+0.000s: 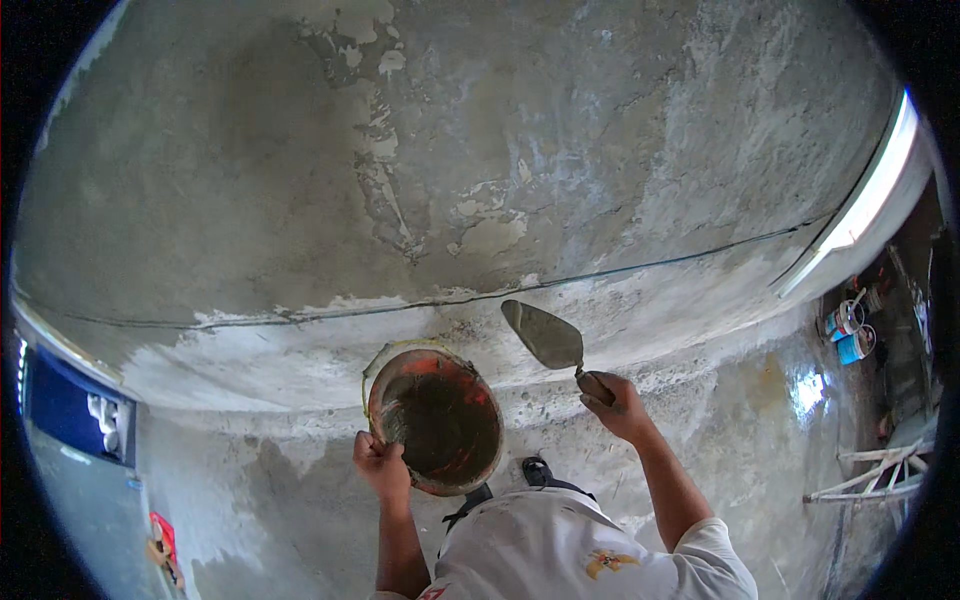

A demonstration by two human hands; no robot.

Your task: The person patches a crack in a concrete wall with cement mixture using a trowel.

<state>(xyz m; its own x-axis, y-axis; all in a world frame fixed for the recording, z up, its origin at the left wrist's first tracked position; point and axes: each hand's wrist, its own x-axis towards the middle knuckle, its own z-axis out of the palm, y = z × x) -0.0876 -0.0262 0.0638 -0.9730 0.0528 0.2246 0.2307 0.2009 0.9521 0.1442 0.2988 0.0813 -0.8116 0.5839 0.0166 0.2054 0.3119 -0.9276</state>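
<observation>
My left hand (382,463) is closed on the near left rim of an orange bucket (478,425), whose inside is coated and partly filled with dark grey material. My right hand (610,400) grips the handle of a steel trowel (540,333), its blade pointing up and left, apart from the bucket. Behind both is a grey plastered wall (600,150) with pale patches and a thin cable (660,262) running across it.
Paint buckets (853,342) and a white metal frame (870,492) stand at the right. A lit strip opening (870,190) is at upper right. At left are a blue opening (65,400) and a red object (163,540). My feet (535,470) are on the grey floor (270,510).
</observation>
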